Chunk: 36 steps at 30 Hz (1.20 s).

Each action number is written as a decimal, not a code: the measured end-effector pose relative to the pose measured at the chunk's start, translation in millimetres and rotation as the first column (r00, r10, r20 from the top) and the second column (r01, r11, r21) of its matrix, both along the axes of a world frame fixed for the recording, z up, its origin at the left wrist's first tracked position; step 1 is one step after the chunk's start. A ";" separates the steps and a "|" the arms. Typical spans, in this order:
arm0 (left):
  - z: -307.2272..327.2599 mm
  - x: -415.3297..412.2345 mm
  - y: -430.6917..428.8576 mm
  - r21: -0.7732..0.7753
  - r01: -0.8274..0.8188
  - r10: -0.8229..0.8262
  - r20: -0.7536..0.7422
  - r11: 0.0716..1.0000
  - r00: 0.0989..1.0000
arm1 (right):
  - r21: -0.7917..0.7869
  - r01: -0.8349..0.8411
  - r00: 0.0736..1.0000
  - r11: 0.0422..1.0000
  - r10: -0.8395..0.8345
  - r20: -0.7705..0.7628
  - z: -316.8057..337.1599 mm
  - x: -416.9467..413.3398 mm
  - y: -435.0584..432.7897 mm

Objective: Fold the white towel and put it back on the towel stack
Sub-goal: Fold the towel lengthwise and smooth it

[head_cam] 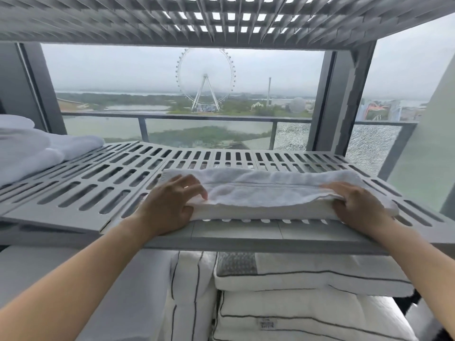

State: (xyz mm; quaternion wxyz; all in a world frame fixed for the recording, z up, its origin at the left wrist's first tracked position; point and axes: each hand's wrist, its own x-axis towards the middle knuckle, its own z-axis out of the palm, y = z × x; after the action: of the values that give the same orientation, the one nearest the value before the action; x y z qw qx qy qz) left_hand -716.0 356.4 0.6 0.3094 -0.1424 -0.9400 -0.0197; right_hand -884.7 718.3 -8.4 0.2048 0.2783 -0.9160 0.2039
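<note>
1. ok so from the head cam: the white terry towel (270,193) is folded into a long flat strip. It lies crosswise on the grey slotted plastic shelf (81,193), close to the shelf's front edge, from about the middle of my view out toward 3 o'clock.
2. The left hand (172,203) is on the strip's left end, 9 o'clock of the towel. Its grip is clamped on the towel, with the fingers curled over the top layer and the thumb down by the front edge.
3. The right hand (354,205) is on the opposite end, 3 o'clock of the towel. Same deal, the grip is closed on the towel. The fingertips are tucked into the fold, so I can't see them.
4. A stack of folded white towels (37,148) sits on the same shelf way over at 9 o'clock, well apart from the strip.
5. Under the shelf at 6 o'clock there are white pillows with dark piping (307,316), piled on each other.
6. Overhead at 12 o'clock is a grey grid-pattern shelf (221,18). Through the window behind, also at 12 o'clock, there's a big white ferris wheel (205,80) beyond a glass balcony railing (209,116).
</note>
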 end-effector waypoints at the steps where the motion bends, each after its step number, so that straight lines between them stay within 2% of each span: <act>1: -2.5 -1.7 -1.6 0.016 -0.009 0.009 0.028 1.000 1.000 | 0.036 -0.020 0.998 0.999 0.018 0.062 0.1 -1.7 1.6; 3: -6.3 -8.3 -5.0 0.008 -0.038 0.037 0.051 0.999 0.998 | 0.084 -0.074 0.990 0.994 0.063 0.127 1.4 -6.9 2.6; 6: -3.1 -25.2 -10.5 0.004 -0.114 0.114 0.084 0.993 0.990 | 0.095 -0.089 0.988 0.991 0.076 0.134 6.4 -19.4 -9.5; 10: 9.9 -52.2 -2.8 -0.189 -0.320 0.347 0.132 0.928 0.928 | 0.010 0.005 0.996 1.000 -0.006 0.093 7.8 -28.3 -32.1; 12: 9.6 -64.3 10.3 -0.161 -0.304 0.324 0.110 0.939 0.940 | -0.035 -0.003 1.000 0.999 0.003 -0.006 7.0 -25.5 -30.8; 15: 5.0 -76.2 40.8 -0.112 -0.165 0.176 0.105 0.980 0.979 | -0.071 -0.005 0.994 0.997 -0.003 -0.113 5.9 -17.8 -15.6; 18: 0.0 -86.8 76.6 -0.141 -0.074 0.089 0.103 0.987 0.991 | -0.051 0.015 0.995 0.999 -0.020 -0.098 8.2 -14.1 2.3; 21: -4.3 -95.7 107.9 -0.091 -0.024 0.033 0.108 0.996 0.994 | -0.032 0.008 0.996 0.999 -0.011 -0.093 11.7 -15.5 13.7; 27: 2.1 -119.3 160.7 -0.065 -0.031 0.036 0.064 0.997 0.997 | 0.056 0.060 0.996 0.997 -0.056 -0.074 11.1 -32.9 31.6; 31: 6.0 -135.0 200.9 -0.034 -0.070 0.071 0.036 0.997 0.997 | 0.052 -0.073 0.992 0.996 0.078 -0.096 10.5 -39.7 44.3; 34: 5.6 -143.6 221.8 -0.138 -0.156 0.162 0.033 0.978 0.986 | 0.141 -0.155 0.979 0.978 0.171 -0.110 14.2 -45.2 47.8; 36: 9.9 -146.6 225.8 -0.150 -0.158 0.157 -0.021 0.976 0.987 | 0.159 -0.135 0.963 0.978 0.167 -0.209 18.9 -49.2 52.2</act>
State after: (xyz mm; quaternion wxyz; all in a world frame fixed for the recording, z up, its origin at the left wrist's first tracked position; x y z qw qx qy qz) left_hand -862.5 582.1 10.5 0.3024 -0.0908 -0.9457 0.0767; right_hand -934.0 770.4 10.5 0.2688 0.3826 -0.8757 0.1204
